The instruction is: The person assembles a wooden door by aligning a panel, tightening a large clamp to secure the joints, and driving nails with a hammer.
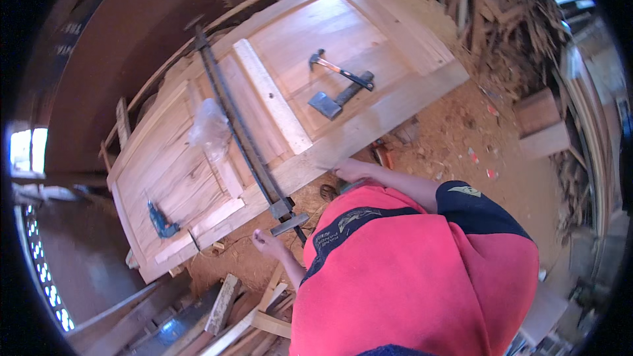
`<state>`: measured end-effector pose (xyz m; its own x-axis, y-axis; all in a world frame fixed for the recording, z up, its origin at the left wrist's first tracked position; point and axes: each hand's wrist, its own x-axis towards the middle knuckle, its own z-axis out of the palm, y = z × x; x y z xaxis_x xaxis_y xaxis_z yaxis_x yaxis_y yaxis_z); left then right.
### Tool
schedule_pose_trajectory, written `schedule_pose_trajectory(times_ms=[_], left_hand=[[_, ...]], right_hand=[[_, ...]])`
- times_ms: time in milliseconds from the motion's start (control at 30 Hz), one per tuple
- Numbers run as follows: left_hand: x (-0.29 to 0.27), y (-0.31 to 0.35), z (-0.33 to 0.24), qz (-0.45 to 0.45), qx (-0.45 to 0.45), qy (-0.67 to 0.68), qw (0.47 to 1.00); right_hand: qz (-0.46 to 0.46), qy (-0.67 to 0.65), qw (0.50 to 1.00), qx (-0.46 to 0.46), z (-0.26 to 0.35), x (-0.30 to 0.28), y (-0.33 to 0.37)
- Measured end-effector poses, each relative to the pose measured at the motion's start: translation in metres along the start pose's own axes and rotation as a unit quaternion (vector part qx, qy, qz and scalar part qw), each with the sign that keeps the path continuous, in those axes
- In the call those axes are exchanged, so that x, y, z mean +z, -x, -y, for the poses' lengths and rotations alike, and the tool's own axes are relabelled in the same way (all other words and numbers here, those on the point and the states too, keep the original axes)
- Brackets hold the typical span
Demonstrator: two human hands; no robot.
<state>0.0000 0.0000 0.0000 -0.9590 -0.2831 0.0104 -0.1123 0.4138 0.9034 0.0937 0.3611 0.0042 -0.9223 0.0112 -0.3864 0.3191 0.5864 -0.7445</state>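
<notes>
A panelled wooden door (395,109) lies flat in front of me, with a long metal bar clamp (241,128) across its width. My left hand (267,244) hangs just left of the clamp's screw end, apart from it, fingers curled; whatever they may hold is too small to make out. By the door's near edge is my right hand (349,170), its fingers closed on a thin dark piece that points left. A claw hammer (336,69) lies across the handle of a heavy block-headed mallet (326,104) on the door's right panel.
A blue-green power drill (160,220) and a crumpled clear plastic bag (210,130) lie on the door. A pale wooden strip (270,95) crosses it. Scrap boards (224,303) are piled at the lower left, more offcuts (517,20) at the far right. Sawdust covers the ground (455,138).
</notes>
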Motion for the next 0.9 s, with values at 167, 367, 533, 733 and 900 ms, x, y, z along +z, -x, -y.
schedule_pose_trajectory(times_ms=[167,367,533,733,900], left_hand=[[0.009,0.037,-0.086,0.202,0.03,-0.101,0.974],[0.003,0.107,-0.144,0.236,-0.181,0.193,0.935],[-0.005,0.149,-0.128,0.162,-0.199,0.184,0.949],[-0.022,0.185,-0.118,0.026,-0.262,0.216,0.94],[-0.044,0.182,-0.128,-0.049,-0.231,0.17,0.957]], right_hand=[[0.163,-0.161,0.972,-0.047,0.107,-0.034,-0.012],[0.211,-0.398,0.888,-0.087,0.142,-0.01,0.023],[0.261,-0.335,0.901,-0.093,0.12,0.01,0.04],[0.247,-0.229,0.937,-0.086,0.101,0.009,0.046],[0.222,-0.282,0.933,-0.02,0.083,-0.003,0.031]])
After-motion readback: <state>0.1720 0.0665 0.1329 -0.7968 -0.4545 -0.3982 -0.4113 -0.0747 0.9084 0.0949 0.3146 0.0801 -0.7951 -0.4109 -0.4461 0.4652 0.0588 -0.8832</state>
